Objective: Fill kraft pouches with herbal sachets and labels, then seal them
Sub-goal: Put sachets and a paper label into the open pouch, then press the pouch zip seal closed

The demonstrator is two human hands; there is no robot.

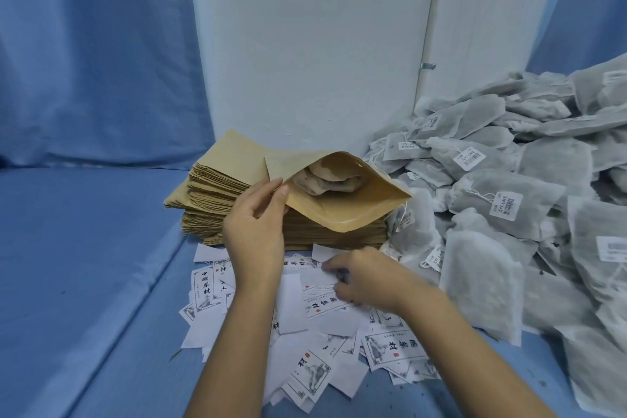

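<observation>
Left grip (252, 231) — kraft pouch (356, 210), mouth agape

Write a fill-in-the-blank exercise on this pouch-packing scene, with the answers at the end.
1. The left hand pinches the rim of the kraft pouch, whose mouth is ___.
2. The heap of sachets lies to the ___ of the stack of empty pouches.
3. The right hand reaches among the labels on the ___ cloth.

Answers: open; right; blue.
</observation>
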